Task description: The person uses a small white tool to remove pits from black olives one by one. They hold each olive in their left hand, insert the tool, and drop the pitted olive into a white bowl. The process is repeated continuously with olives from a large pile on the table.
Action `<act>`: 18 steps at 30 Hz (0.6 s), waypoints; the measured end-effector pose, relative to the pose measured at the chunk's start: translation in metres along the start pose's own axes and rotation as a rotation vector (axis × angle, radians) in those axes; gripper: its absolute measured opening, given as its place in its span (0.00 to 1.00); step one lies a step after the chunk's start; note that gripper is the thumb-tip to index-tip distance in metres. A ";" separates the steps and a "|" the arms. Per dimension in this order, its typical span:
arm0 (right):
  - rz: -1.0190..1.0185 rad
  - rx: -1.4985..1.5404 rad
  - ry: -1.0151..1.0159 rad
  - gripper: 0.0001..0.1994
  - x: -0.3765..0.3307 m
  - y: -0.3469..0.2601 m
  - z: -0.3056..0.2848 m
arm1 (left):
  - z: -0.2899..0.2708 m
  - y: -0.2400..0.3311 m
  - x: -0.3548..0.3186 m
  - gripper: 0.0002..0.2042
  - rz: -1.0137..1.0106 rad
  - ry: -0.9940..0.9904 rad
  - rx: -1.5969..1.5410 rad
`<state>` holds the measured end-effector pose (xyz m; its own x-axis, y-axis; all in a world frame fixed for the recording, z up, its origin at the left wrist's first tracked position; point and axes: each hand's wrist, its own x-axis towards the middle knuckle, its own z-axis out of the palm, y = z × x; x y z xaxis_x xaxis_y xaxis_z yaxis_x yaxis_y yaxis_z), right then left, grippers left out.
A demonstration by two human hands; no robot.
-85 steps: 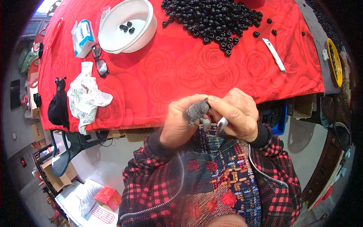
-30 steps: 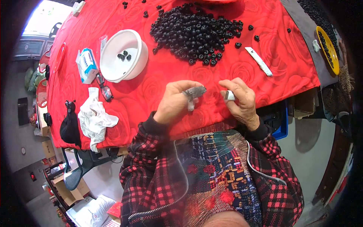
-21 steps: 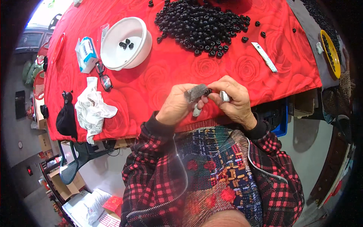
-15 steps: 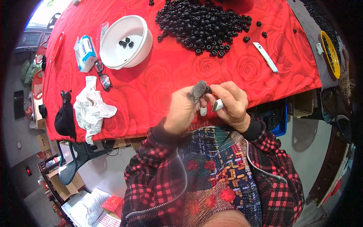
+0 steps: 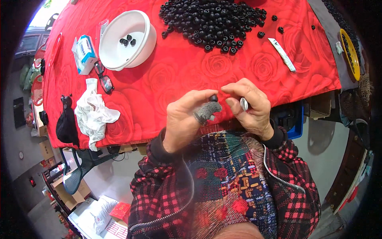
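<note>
My left hand point(image 5: 181, 119) pinches a small black round part point(image 5: 213, 97) near the tips of its thumb and forefinger. Against its other fingers sits a grey fuzzy scrap point(image 5: 210, 109), perhaps wrapped on a finger; I cannot tell. My right hand point(image 5: 254, 107) is curled a short way to the right, closed on a small flat white-and-silver piece point(image 5: 244, 104) whose kind I cannot make out. Both hands are above the table's near edge. Beyond them lies a big heap of similar black parts point(image 5: 207, 24). Several more rest in a white basin point(image 5: 149, 44).
The table has a red rose-patterned cloth point(image 5: 175, 79). At left are glasses point(image 5: 105, 83), a blue-and-white box point(image 5: 84, 55), a white cloth point(image 5: 93, 113) and a black cloth item point(image 5: 67, 123). A white strip point(image 5: 281, 54) lies at right, with a yellow tray point(image 5: 350, 55) beyond.
My hands have moved apart, the right one shifting rightward with the white-and-silver piece. My left hand has turned, so the black part now shows at its fingertips above the grey scrap.
</note>
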<state>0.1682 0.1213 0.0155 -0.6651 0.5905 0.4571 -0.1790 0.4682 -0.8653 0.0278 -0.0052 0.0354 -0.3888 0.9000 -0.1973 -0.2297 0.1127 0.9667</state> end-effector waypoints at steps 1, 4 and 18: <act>0.021 0.026 -0.012 0.14 0.001 -0.002 0.000 | 0.000 -0.002 0.001 0.14 0.027 -0.004 0.041; 0.003 0.032 -0.046 0.14 0.001 0.000 -0.002 | 0.004 -0.001 0.000 0.14 -0.018 0.002 -0.092; -0.031 0.090 -0.087 0.14 0.000 0.004 -0.007 | 0.002 -0.014 0.002 0.11 -0.311 -0.082 -0.572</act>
<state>0.1722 0.1277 0.0130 -0.7180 0.5157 0.4675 -0.2621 0.4220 -0.8679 0.0322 -0.0036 0.0218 -0.1633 0.8935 -0.4184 -0.7677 0.1513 0.6227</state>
